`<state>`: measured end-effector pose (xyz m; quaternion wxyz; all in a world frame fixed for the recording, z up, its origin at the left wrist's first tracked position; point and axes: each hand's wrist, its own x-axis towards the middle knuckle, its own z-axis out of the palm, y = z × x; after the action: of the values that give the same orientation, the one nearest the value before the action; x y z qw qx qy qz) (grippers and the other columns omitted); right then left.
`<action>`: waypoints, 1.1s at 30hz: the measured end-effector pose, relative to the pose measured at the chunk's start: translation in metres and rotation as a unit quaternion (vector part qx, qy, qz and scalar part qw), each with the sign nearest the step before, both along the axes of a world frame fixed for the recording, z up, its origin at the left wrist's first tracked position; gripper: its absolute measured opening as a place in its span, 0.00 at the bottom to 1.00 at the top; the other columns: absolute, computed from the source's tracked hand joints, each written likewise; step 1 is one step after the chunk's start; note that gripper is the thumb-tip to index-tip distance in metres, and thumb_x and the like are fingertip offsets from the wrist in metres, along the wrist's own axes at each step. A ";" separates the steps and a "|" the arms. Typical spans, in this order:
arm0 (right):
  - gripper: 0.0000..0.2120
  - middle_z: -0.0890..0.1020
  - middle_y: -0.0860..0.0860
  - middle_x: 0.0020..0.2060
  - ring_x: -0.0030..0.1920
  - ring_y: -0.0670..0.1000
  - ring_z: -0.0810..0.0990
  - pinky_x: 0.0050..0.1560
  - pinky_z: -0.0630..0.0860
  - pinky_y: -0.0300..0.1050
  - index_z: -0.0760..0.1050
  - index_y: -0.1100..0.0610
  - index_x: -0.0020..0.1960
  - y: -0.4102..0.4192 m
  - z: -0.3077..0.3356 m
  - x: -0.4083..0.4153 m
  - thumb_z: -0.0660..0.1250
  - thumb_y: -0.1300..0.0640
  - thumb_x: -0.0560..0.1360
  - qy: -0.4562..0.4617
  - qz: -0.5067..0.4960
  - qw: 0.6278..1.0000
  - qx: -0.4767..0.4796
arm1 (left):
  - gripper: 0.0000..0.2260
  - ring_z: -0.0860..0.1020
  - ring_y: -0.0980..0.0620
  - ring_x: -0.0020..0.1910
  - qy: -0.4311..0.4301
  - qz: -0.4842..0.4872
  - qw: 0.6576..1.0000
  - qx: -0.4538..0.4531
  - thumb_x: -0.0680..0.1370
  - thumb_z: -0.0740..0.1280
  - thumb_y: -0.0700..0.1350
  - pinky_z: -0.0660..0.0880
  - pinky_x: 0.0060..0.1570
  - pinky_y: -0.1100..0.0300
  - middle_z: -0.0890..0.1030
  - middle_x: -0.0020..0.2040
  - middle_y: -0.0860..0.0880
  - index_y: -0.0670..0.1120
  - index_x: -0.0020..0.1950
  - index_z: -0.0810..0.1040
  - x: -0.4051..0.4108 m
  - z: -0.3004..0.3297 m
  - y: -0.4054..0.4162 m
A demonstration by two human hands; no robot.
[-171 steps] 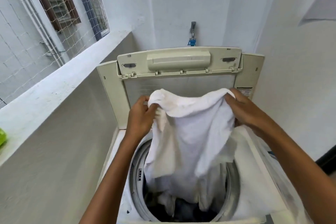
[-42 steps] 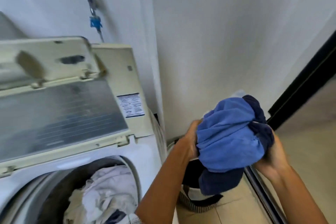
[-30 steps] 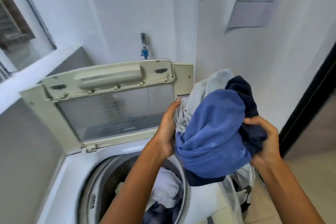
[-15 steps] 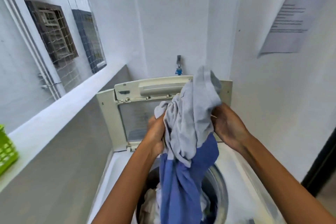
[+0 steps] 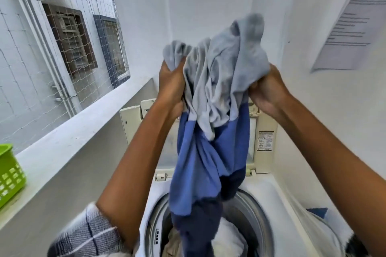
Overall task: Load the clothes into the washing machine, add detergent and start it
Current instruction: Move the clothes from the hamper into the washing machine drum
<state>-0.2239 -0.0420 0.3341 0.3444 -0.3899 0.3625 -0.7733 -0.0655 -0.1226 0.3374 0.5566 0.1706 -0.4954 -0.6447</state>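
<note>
The left hand point(image 5: 172, 86) is closed around one upper corner of a bundle of clothes point(image 5: 211, 131), and the right hand point(image 5: 264, 92) grips the other upper side, so both hands hold the bundle high above the washing machine point(image 5: 277, 198). The top part of the bundle is a soft, wrinkled light grey fabric; under it hangs a smoother mid-blue cloth, and the lowest part is dark navy. The navy end reaches down into the round drum opening point(image 5: 257, 210), which has a shiny metal rim. Inside the drum there are pale, crumpled pieces, white and beige, but the hanging cloth covers most of them.

The machine's lid point(image 5: 133, 123) stands open behind the bundle; it is cream plastic, and its middle is hidden by the cloth and the arms. A small printed label point(image 5: 265, 141) on it is too small to read. On the grey ledge point(image 5: 69, 137) at left stands a green plastic basket point(image 5: 10, 175) with square holes, cut off by the picture's edge. A paper sheet point(image 5: 346, 27) is on the right wall, its text blurred.
</note>
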 end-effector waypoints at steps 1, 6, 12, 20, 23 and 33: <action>0.03 0.75 0.51 0.29 0.31 0.47 0.73 0.34 0.71 0.39 0.72 0.58 0.43 -0.002 0.012 0.000 0.61 0.61 0.74 0.003 0.007 1.000 -0.012 | 0.16 0.81 0.46 0.55 0.001 -0.001 1.000 -0.019 0.78 0.67 0.45 0.77 0.57 0.47 0.81 0.58 0.42 0.44 0.66 0.73 0.000 0.012 -0.002; 0.14 0.71 0.56 0.43 0.46 0.56 0.68 0.48 0.68 0.49 0.72 0.56 0.49 -0.012 0.032 -0.003 0.69 0.56 0.65 0.015 -0.011 1.000 0.017 | 0.16 0.83 0.47 0.50 -0.017 -0.051 0.998 -0.016 0.77 0.68 0.43 0.80 0.53 0.51 0.82 0.55 0.41 0.42 0.64 0.75 0.006 0.029 -0.006; 0.03 0.77 0.51 0.42 0.45 0.51 0.76 0.42 0.72 0.43 0.74 0.50 0.43 -0.014 -0.004 -0.026 0.63 0.53 0.71 0.064 -0.076 0.993 0.070 | 0.12 0.82 0.53 0.42 -0.012 0.043 0.999 -0.009 0.75 0.70 0.38 0.79 0.46 0.60 0.83 0.44 0.47 0.41 0.58 0.77 0.026 -0.008 -0.033; 0.12 0.77 0.47 0.23 0.25 0.44 0.74 0.27 0.70 0.35 0.72 0.55 0.36 -0.004 -0.041 -0.060 0.58 0.66 0.74 -0.093 -0.238 0.964 0.075 | 0.10 0.81 0.53 0.43 -0.039 0.154 0.987 0.009 0.73 0.71 0.36 0.78 0.47 0.60 0.82 0.44 0.49 0.46 0.51 0.77 0.050 -0.048 -0.060; 0.09 0.80 0.49 0.31 0.31 0.48 0.79 0.32 0.75 0.40 0.75 0.60 0.46 0.001 -0.049 -0.096 0.59 0.67 0.69 -0.148 -0.344 0.925 0.062 | 0.08 0.82 0.55 0.40 0.009 0.203 0.978 0.044 0.74 0.69 0.35 0.79 0.44 0.61 0.82 0.42 0.49 0.47 0.46 0.77 0.069 -0.054 -0.071; 0.25 0.82 0.53 0.48 0.45 0.54 0.83 0.47 0.81 0.50 0.76 0.56 0.57 0.017 -0.096 -0.218 0.63 0.49 0.62 -0.158 -0.421 0.890 0.074 | 0.04 0.77 0.55 0.48 -0.062 0.326 0.940 0.085 0.79 0.65 0.46 0.75 0.52 0.60 0.78 0.47 0.53 0.54 0.49 0.72 0.107 -0.079 -0.101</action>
<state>-0.4418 -0.0252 0.2381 0.0673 -0.0473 0.4898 -0.8680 0.0418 -0.2232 0.2588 0.6881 0.4085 -0.3895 -0.4559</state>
